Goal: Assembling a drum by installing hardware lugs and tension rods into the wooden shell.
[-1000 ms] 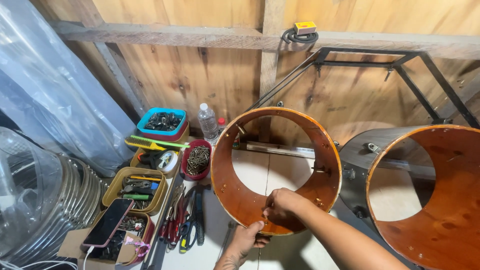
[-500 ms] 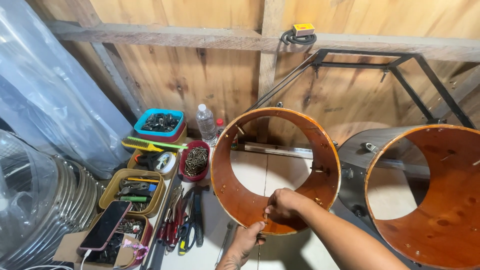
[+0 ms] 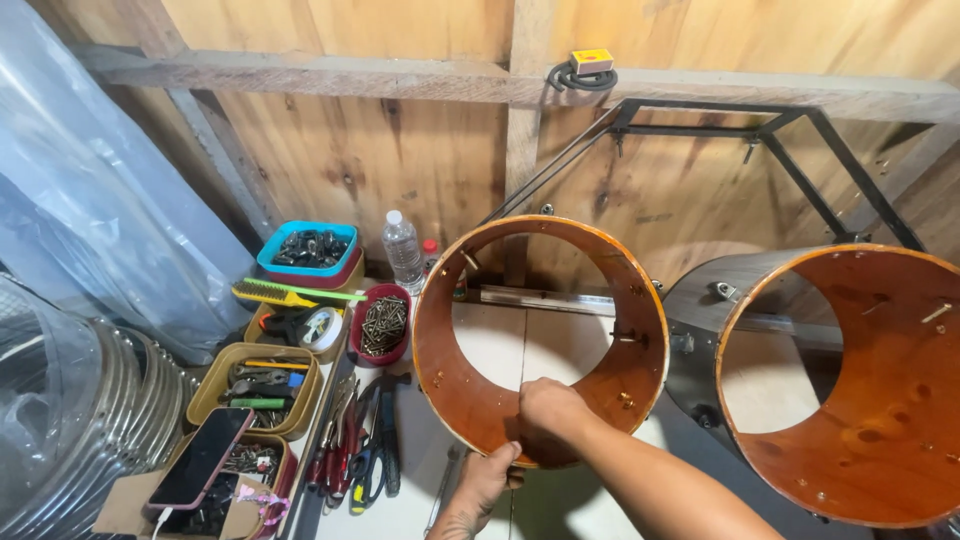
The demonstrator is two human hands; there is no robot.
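A wooden drum shell [image 3: 470, 380] lies on its side at the middle of the white bench, its open end facing me. My right hand [image 3: 548, 407] reaches inside over the near lower rim, fingers curled against the inner wall. My left hand [image 3: 485, 478] is below that rim on the outside, closed around a small part I cannot make out. A second, larger drum shell [image 3: 880, 420] with a grey outer wrap lies to the right.
At the left are tubs of screws and small parts: a blue one [image 3: 307, 248], a red one [image 3: 381, 324], yellow trays [image 3: 255, 390]. A phone [image 3: 200, 457] lies on a box. Pliers [image 3: 360, 450], a water bottle [image 3: 402, 250], stacked metal hoops [image 3: 90, 420] and a black frame [image 3: 800, 150] surround the bench.
Both hands have stayed at the lower rim of the middle shell; the right hand has shifted slightly. The view has tilted a little.
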